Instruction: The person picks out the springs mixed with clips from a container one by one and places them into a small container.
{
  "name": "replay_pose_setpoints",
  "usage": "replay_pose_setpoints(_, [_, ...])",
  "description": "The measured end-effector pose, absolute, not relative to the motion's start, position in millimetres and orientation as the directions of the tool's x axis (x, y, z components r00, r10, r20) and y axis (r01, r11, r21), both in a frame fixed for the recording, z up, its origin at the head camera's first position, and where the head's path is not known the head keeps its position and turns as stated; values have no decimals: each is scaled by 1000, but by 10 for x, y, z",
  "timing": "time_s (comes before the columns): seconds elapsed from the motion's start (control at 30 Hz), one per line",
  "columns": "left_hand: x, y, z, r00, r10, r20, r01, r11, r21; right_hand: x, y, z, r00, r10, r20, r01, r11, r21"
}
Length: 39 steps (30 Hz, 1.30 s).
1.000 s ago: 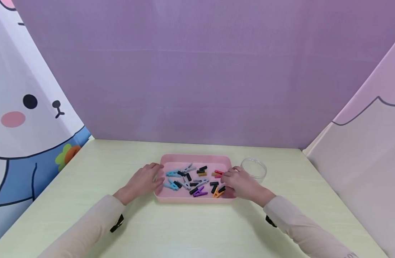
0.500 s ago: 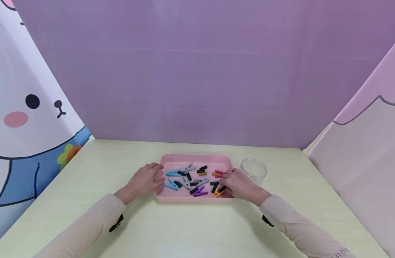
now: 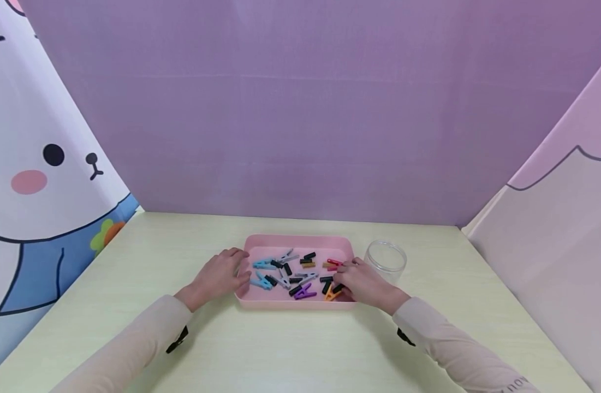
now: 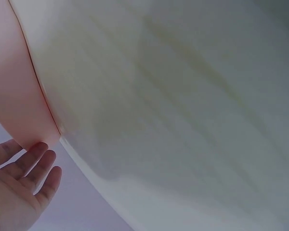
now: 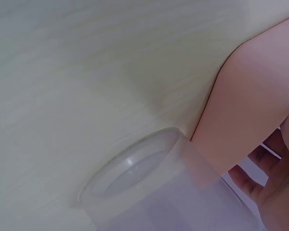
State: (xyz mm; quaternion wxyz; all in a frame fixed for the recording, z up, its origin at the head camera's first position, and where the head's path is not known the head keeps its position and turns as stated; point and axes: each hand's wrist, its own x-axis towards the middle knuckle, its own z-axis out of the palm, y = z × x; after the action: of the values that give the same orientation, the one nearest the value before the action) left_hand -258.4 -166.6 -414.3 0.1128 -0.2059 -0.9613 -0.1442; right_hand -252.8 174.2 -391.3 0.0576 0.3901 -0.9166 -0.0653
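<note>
A pink tray [image 3: 300,305] on the table holds small clothespins and short cylindrical black and gold pieces. My left hand [image 3: 220,275] rests at the tray's left end, fingers loosely bent, tips at the rim. In the left wrist view, the left hand's fingers [image 4: 36,154] lie right at the tray's pink wall [image 4: 24,106]. Across the tray, my right hand [image 3: 366,281] reaches over the right rim, its fingertips near a red clothespin [image 3: 334,262] and an orange clothespin [image 3: 331,295]. Part of the tray's right end is hidden under it.
A clear round container [image 3: 386,257] stands just right of the tray, behind my right hand. Purple cloth [image 3: 300,109] rises behind the table [image 3: 300,349]. Printed panels flank both sides, with a cartoon figure [image 3: 45,180] on the left one.
My right hand has shifted slightly left and inward over the tray's right end, uncovering more of the clear container. My left hand and the tray's contents stay as they were.
</note>
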Motion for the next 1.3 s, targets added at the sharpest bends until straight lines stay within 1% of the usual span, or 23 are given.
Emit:
replay_pose_setpoints(0.3, [-2580, -1663, -4122, -899, 351, 262, 411, 884, 225, -2518, 1700, -3861, -713, -697, 76, -679, 714, 171])
replay_pose_setpoints(0.67, [-2562, -1666, -4104, -897, 356, 261, 415, 883, 221, -2535, 1683, -3678, -664, -729, 170, -689, 684, 242])
replay_pose_setpoints(0.97, [-2576, -1656, -4106, -899, 357, 254, 414, 883, 221, -2542, 1779, -3475, -661, -707, 251, -672, 707, 222])
replay_pose_setpoints(1.17, [-2573, -1643, -4108, -907, 347, 238, 402, 883, 244, -2577, 1880, -3399, -620, -700, 354, -674, 706, 217])
replay_pose_setpoints(1.3, [-2572, -1640, -4110, -909, 343, 236, 397, 885, 245, -2590, 1964, -3337, -639, -663, 391, -651, 736, 186])
